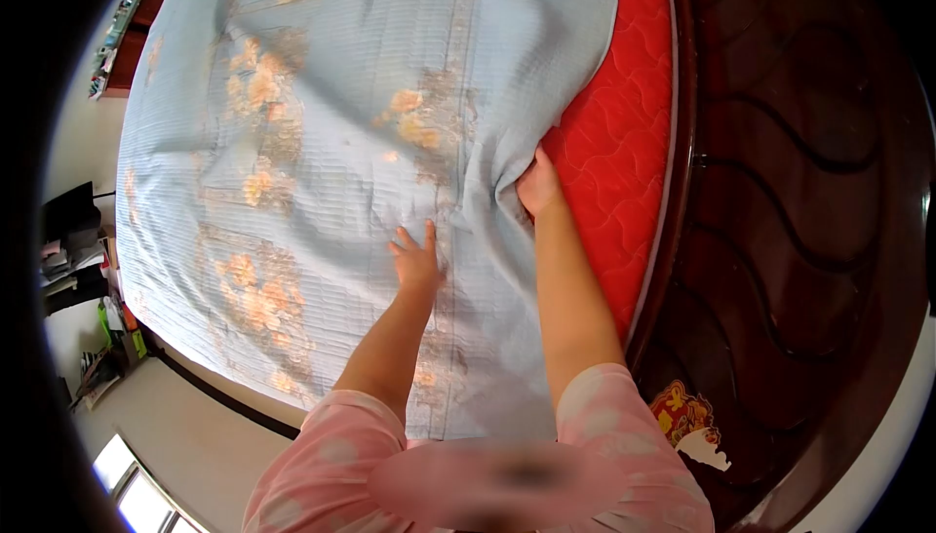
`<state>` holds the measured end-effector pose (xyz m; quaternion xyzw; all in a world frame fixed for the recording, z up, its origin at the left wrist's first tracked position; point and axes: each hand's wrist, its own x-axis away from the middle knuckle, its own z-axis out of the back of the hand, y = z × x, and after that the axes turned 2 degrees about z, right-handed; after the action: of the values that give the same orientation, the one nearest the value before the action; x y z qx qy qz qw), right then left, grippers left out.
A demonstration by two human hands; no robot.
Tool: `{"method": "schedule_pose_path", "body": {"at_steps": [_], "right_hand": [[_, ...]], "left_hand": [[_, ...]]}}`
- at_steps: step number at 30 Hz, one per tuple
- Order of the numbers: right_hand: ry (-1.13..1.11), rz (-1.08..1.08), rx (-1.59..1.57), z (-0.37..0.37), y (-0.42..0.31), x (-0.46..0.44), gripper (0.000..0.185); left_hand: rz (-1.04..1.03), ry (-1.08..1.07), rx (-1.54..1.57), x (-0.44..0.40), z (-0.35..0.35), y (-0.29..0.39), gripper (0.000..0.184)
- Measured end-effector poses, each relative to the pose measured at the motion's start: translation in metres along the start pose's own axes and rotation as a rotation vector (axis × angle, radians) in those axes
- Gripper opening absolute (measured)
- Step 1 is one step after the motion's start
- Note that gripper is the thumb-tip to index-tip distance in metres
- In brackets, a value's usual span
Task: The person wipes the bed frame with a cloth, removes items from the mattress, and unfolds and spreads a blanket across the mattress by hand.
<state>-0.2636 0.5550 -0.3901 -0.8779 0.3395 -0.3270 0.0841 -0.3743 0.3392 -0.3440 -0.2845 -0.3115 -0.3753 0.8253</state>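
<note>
A light blue quilted cover [361,172] with orange flowers lies wrinkled over a bed. My left hand [416,258] rests on it near the middle, fingers spread, holding nothing. At the cover's right edge, my right hand [538,185] has its fingers wrapped round the bunched fabric, with the fingertips partly hidden in the folds. Beside that hand, a red quilted mattress [614,162] shows between the cover and the dark wooden bed edge.
A dark, glossy carved headboard [790,201] runs along the right side, with a torn red and yellow sticker [682,414] on it. Shelves with assorted items [73,265] stand at the far left. A window [141,494] is at the lower left.
</note>
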Motion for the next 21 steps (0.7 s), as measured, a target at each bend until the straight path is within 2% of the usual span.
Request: {"method": "schedule_pose_path", "body": {"at_steps": [3,5,9,11,14,17,20,21], "right_hand": [[-0.016,-0.157,0.028,-0.035,-0.025,0.019,0.053],[-0.045,-0.15,0.067,-0.028,-0.039,0.02,0.054],[0.08,0.39,0.356,-0.003,-0.093,0.037,0.035],[0.596,0.728,1.241,0.063,-0.121,0.03,0.032],[0.786,0.653,1.666,0.071,-0.134,0.058,0.036],[0.762,0.503,1.012,0.1,-0.12,0.055,0.049],[0.403,0.271,0.441,0.082,-0.106,0.091,0.062],[0.282,0.111,0.342,0.088,-0.101,0.102,0.071]], "left_hand": [[-0.008,0.011,0.001,-0.001,-0.001,-0.002,0.112],[-0.016,0.02,0.009,-0.001,-0.005,-0.002,0.112],[-0.022,0.028,0.014,-0.008,-0.012,-0.003,0.114],[-0.02,0.019,0.016,-0.009,-0.01,-0.004,0.114],[-0.018,0.01,0.016,-0.006,-0.007,-0.003,0.115],[-0.017,0.02,0.002,-0.006,-0.008,-0.003,0.116],[-0.022,0.04,-0.027,-0.006,-0.012,-0.002,0.116],[-0.027,0.039,-0.042,-0.007,-0.012,-0.003,0.116]]}}
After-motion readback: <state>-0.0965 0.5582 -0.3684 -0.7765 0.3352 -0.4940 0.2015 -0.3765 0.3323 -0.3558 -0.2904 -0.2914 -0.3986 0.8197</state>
